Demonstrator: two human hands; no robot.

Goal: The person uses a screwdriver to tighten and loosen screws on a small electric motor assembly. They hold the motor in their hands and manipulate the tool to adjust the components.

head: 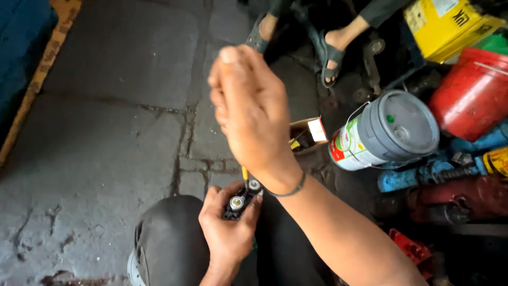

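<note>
Item: small black block-shaped part with two round silver caps (pixel 241 200), which I am holding over my dark-trousered knee (pixel 174 238), low in the view; its long axis is running from lower left up to the right. Left hand (pixel 227 233): I am gripping the part from below, fingers (pixel 211 197) curled shut around its near end. Right hand (pixel 248 114): I am raising it well above the part, closed in a loose fist, thumb tip uppermost; whether anything is pinched in it I cannot tell. A thin yellow-handled tool (pixel 245 173) is standing just behind the part, its upper length hidden by my right wrist with the thin metal bangle (pixel 292 189). The part is lying directly below the right hand; the left is far nearer. Surroundings: cracked grey stone floor (pixel 106 106); small open cardboard box (pixel 307 135); grey-lidded plastic pail on its side (pixel 386 132); red bucket (pixel 473 92); yellow carton (pixel 450 24); another person's sandalled feet (pixel 330 50).
</note>
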